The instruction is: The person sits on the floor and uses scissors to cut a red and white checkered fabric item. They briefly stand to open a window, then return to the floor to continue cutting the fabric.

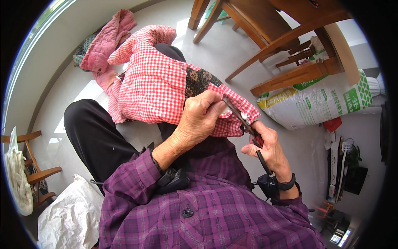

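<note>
A padded red-and-white checked garment lies across my lap, with a dark floral patch of lining showing near its right end. My left hand pinches the checked cloth between thumb and fingers. In my right hand is a pair of dark metal scissors, held by the handles. The blades reach up and left along the cloth edge, their tips close beside my left thumb and fingers. White wadding pokes out at the edge by the blades. How far apart the blades are is hard to see.
A pink quilted garment lies on the floor at upper left. Wooden chairs stand at upper right, beside a large white-and-green printed sack. A crumpled white bag sits at lower left, near another wooden chair.
</note>
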Available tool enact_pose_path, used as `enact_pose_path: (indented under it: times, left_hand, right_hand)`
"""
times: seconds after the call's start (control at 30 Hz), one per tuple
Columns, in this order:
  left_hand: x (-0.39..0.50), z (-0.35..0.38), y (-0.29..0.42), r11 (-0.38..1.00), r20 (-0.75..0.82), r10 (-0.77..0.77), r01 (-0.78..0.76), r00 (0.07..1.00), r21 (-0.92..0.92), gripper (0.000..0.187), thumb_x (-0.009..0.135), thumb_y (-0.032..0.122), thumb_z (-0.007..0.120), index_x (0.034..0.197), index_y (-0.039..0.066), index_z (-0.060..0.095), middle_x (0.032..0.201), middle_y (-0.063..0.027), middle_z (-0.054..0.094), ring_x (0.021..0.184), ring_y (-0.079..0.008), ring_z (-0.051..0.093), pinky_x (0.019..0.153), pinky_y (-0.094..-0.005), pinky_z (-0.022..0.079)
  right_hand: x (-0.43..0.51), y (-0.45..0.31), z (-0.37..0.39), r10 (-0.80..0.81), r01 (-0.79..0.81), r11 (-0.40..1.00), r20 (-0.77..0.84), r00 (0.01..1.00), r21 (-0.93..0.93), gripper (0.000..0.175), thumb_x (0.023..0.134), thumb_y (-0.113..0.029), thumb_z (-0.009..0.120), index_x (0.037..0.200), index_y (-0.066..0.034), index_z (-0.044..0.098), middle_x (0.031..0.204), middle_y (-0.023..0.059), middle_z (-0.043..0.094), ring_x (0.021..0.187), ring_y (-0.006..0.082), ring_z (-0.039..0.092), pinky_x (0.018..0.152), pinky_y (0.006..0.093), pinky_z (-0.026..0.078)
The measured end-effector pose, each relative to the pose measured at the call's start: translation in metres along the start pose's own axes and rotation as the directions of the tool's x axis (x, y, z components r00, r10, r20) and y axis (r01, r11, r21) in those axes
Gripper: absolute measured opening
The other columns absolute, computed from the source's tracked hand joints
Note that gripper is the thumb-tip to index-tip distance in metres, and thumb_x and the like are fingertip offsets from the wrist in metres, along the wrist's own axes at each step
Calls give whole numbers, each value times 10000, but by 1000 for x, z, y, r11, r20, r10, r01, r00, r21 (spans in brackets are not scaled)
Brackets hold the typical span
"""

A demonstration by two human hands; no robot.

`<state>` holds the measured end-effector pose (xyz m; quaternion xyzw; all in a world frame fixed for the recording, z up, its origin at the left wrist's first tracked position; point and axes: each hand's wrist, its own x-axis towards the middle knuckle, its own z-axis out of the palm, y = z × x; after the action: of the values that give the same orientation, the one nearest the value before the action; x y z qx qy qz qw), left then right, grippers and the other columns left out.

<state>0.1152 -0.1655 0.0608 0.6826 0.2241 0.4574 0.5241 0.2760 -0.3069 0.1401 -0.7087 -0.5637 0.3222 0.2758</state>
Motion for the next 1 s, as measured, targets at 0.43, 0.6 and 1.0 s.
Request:
enact_pose_path:
  times: [0.43,0.6,1.0]
  left_hand:
    - [-1,0,-2,1000,24,5,-6,1000,24,88,859,18,681,866,-13,598,704,-73,602,625,-126,568,576,-275,467]
    - [-1,-3,2,1000,39,6,-7,999,16,100,844,5,662,856,-26,568,747,-167,618,653,-279,638,582,-344,485]
    - [-2,-15,12,967,68,-166,176,984,-184,81,858,10,676,813,-5,609,699,14,586,605,-42,490,530,-217,392]
  right_hand:
    - [46,-25,0,-146,194,975,-353,924,105,460,742,-239,843,1062,-32,586,785,-6,538,692,73,478,649,218,411]
    - [76,-29,2,-442,293,867,-350,826,-402,466,717,-110,820,1113,-29,587,949,27,622,820,98,559,728,240,472]
    - [108,4,31,-122,172,983,-461,879,67,339,714,-50,705,1028,-23,582,698,58,593,628,121,584,603,278,493]
